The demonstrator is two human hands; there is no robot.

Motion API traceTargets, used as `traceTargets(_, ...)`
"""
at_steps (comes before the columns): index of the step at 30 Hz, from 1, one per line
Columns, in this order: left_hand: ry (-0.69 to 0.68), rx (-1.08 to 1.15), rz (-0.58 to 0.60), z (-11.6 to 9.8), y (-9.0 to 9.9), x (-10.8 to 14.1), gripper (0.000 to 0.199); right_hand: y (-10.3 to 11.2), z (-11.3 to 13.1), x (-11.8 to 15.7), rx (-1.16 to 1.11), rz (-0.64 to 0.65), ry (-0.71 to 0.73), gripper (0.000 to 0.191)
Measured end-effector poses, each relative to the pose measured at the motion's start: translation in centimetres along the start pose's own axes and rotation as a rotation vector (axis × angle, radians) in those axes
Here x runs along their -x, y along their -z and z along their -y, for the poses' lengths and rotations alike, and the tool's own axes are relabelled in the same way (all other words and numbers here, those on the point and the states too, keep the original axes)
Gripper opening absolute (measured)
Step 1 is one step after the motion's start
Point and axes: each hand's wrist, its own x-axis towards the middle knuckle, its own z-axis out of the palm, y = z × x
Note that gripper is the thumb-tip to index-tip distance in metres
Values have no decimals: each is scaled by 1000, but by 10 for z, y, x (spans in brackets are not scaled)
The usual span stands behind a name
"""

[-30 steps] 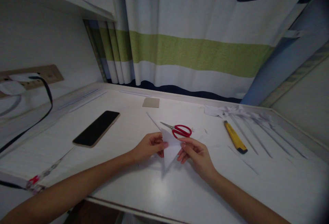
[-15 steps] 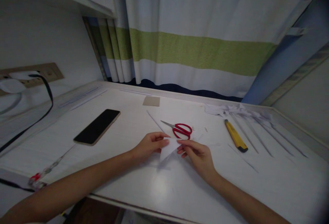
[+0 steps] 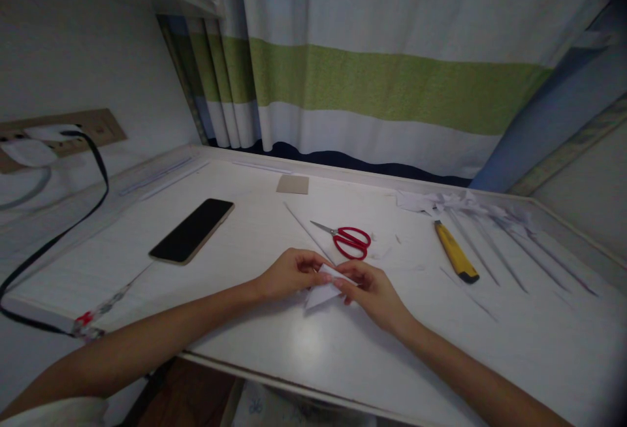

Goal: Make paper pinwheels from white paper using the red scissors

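Observation:
A small piece of white paper [image 3: 321, 294], folded at its upper edge, is held between both hands above the table's front half. My left hand [image 3: 292, 275] pinches its left side, thumb on top. From the right, my right hand [image 3: 373, 290] grips the upper right part with thumb and fingers, which hide some of the fold. Just beyond the hands lie scissors [image 3: 350, 242] with red handles, blades pointing left. A thin white paper stick [image 3: 307, 231] runs from behind the fingers toward the back left.
A phone [image 3: 192, 231] with a strap lies on the left. To the right are a yellow utility knife [image 3: 455, 252], several thin paper sticks [image 3: 509, 264] and crumpled paper scraps [image 3: 455, 204]. A beige square card [image 3: 292, 184] sits near the back edge, below a curtain [image 3: 372, 81].
My right hand has moved closer to my left, its thumb now over the paper's top edge, where a fold shows. The camera view has shifted slightly.

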Motion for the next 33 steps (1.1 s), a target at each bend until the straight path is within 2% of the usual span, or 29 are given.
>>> traceTargets(9, 26, -23, -41, 2, 0, -1, 15, 1, 2, -1, -59, 12, -79, 24)
traceTargets(19, 50, -32, -26, -1, -2, 0, 14, -1, -2, 1, -58, 5, -77, 24)
traceTargets(27, 112, -52, 148, -4, -2, 3, 22, 4, 2, -1, -22, -103, -53, 22)
traceTargets(33, 140, -119, 162, -4, 1, 2, 29, 4, 3, -1, -20, -111, -53, 19)
